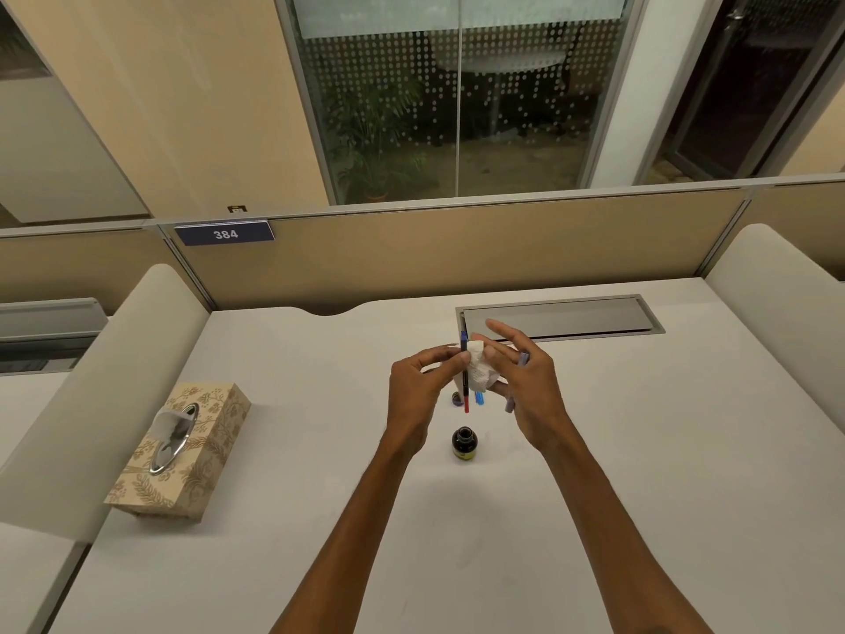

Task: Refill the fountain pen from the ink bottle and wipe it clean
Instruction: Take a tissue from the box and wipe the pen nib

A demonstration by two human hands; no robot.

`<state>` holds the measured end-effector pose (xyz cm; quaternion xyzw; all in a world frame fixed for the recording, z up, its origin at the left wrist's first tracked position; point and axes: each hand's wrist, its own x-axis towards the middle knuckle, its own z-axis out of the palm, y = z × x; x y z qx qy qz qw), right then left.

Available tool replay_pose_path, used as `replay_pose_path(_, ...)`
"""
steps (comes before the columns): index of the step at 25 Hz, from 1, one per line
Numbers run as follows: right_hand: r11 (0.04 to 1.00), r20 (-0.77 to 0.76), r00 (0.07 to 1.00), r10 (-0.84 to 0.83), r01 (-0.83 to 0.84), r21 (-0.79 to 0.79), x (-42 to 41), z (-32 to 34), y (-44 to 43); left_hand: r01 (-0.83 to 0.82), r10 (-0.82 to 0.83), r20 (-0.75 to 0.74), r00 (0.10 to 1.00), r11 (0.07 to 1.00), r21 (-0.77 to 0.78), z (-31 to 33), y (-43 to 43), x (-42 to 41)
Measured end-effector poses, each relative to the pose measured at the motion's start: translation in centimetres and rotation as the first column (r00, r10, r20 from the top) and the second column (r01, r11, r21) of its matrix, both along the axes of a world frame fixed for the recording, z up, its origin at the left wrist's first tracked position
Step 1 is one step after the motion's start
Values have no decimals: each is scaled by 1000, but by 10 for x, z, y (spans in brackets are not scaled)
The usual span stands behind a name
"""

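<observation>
White desk [320, 450] is carrying everything; tissue box [180, 450] is sitting well to the left, one sheet standing up, likely the source of the wipe. Both hands are working together above the desk centre. Left hand [418, 395] is pinching the fountain pen [465, 377] upright, probably to keep drips off the desk. Right hand [526, 382] is pressing a crumpled tissue [480, 372] against the barrel while tucking a lilac piece, possibly the cap, under its outer fingers. Ink bottle [464, 443] is standing uncapped just below; its cap [456, 398] appears to be lying just beyond. Judgement: wiping stage, filling apparently done.
</observation>
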<state>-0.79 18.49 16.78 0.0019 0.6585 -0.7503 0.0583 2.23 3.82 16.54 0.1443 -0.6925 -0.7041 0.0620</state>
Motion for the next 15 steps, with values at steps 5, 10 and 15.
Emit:
replay_pose_path(5, 972, -145, 989, -37, 69, 225, -1, -2, -3, -124, 125, -20, 992, 990, 72, 1, -2, -1)
replay_pose_path(10, 924, -360, 932, -41, 173, 342, 6, 0, -11, -180, 188, -55, 981, 976, 125, 5, -3, 0)
replay_pose_path(15, 910, -356, 926, 128, 33, 414, 9, 2, -19, -178, 185, -53, 981, 978, 109, 7, -2, 0)
